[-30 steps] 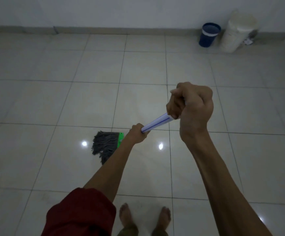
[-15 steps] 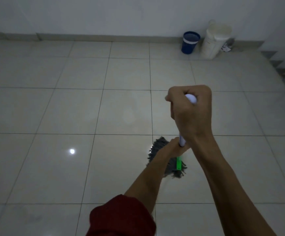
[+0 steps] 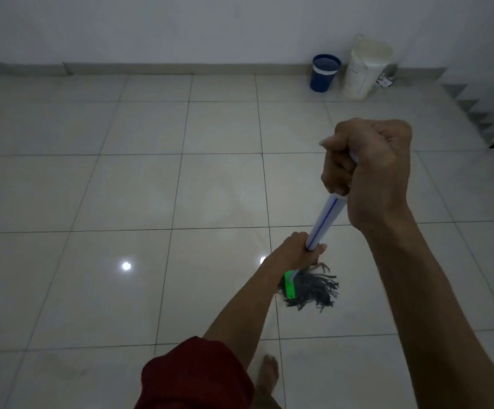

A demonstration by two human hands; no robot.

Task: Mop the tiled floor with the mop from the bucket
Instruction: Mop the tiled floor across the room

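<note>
I hold a mop with a white, blue-striped handle [image 3: 325,222] in both hands. My right hand [image 3: 367,169] grips the top end of the handle, fist closed round it. Lower down, my left hand [image 3: 299,252] grips the handle just above the head. The grey string mop head [image 3: 313,290] with its green clamp [image 3: 289,286] lies on the glossy tiled floor [image 3: 151,187], just right of my left forearm. A blue bucket [image 3: 325,72] stands against the far wall.
A taller white bucket [image 3: 365,69] stands right of the blue one by the wall. Stair steps [image 3: 482,113] and a dark frame leg sit at the far right. One of my bare feet [image 3: 268,376] shows at the bottom.
The mop head has swept from the left side across to the right of my left arm. Both hands kept their grip and the handle now leans the other way.
</note>
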